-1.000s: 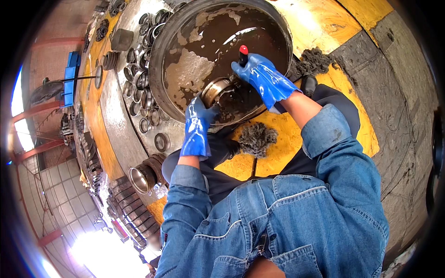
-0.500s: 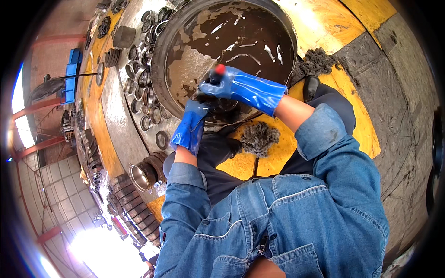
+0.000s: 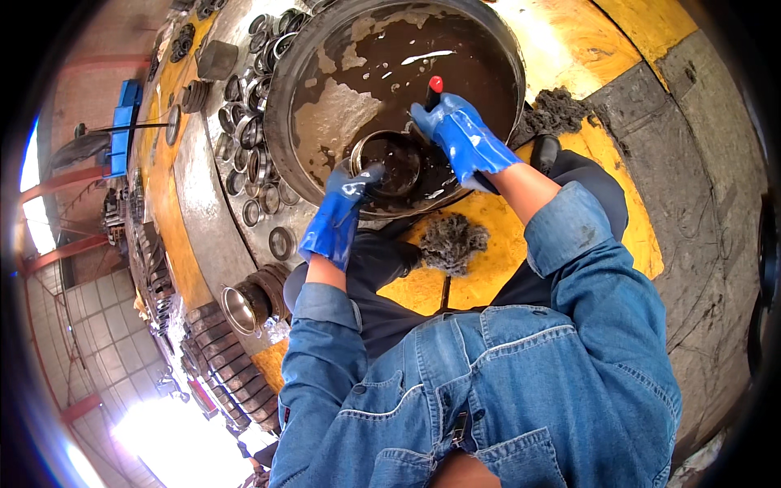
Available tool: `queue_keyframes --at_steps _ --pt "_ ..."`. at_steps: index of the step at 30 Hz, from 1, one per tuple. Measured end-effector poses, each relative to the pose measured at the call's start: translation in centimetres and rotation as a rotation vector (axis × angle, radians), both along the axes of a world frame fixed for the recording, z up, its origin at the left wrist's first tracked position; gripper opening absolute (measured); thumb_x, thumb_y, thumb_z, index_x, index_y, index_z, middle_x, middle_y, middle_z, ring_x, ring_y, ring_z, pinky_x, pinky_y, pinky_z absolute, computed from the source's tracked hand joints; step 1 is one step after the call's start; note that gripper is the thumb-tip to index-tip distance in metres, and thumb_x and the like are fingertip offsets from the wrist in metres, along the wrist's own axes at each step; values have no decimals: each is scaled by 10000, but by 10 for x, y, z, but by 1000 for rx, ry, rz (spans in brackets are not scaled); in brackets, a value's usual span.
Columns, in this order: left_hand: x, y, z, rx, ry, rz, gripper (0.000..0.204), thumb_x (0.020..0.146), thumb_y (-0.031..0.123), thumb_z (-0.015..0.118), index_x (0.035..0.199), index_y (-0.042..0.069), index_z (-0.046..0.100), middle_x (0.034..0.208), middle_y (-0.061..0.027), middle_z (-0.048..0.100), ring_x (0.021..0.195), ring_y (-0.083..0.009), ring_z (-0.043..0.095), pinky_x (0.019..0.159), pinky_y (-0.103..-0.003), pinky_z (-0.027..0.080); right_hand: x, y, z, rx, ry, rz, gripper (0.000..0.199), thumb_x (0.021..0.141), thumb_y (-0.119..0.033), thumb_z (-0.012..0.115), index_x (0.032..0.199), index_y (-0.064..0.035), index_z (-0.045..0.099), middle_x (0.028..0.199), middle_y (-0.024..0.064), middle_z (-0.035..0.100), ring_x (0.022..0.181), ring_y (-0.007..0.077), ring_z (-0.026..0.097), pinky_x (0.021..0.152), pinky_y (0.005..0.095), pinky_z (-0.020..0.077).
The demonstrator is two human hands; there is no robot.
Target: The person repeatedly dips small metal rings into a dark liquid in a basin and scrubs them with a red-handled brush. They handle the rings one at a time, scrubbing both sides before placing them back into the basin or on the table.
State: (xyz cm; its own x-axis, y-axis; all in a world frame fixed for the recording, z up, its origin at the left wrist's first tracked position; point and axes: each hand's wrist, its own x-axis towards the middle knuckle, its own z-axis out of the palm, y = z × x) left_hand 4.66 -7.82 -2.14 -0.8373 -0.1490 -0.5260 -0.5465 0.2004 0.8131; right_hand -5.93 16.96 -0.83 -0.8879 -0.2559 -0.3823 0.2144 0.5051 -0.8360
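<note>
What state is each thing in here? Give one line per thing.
Left hand, gloved, closed on the metal ring
Right hand, gloved, closed round the red-tipped handle
Metal ring, held, open face upward
Basin, partly filled with dark liquid
Loose rings, clustered beside the basin
Grey shaggy clump, lying on yellow board

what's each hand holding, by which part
Left hand grips the metal ring by its left rim; right hand holds a red-tipped tool by its handle.

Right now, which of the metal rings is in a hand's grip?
The ring inside the tub, held at its edge by the left hand; the other visible rings lie outside the tub, many to its left.
</note>
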Motion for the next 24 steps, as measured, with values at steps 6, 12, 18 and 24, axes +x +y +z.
queue_keyframes --at_steps 6,12,18,24 --pt "-3 4 26 154 -113 205 653 1068 570 515 1398 15 613 1202 -146 745 1042 -282 745 813 -432 638 3 -34 -29 -433 136 230 390 965 -426 722 1173 -98 755 1069 146 788 971 253 750 903 390 591" --pt "5 -7 18 175 -132 285 660 1057 558 549 1409 2 604 1201 -140 740 1051 -266 735 790 -416 643 45 -43 -21 -513 542 597 230 938 -299 746 1056 -107 791 1022 151 773 946 332 749 854 406 607" --pt "5 15 24 63 -47 129 578 1026 478 663 1371 15 629 1159 -106 751 1006 -221 745 748 -381 649 45 -5 -19 42 599 938 210 822 -345 757 963 -197 806 922 118 768 896 377 729 795 477 596" --pt "-2 6 7 138 -22 122 480 992 337 764 1306 -13 666 1086 -90 761 878 -177 737 723 -344 621 14 -13 -14 -105 815 621 258 914 -387 716 1045 -172 772 975 109 768 925 357 734 782 469 598"
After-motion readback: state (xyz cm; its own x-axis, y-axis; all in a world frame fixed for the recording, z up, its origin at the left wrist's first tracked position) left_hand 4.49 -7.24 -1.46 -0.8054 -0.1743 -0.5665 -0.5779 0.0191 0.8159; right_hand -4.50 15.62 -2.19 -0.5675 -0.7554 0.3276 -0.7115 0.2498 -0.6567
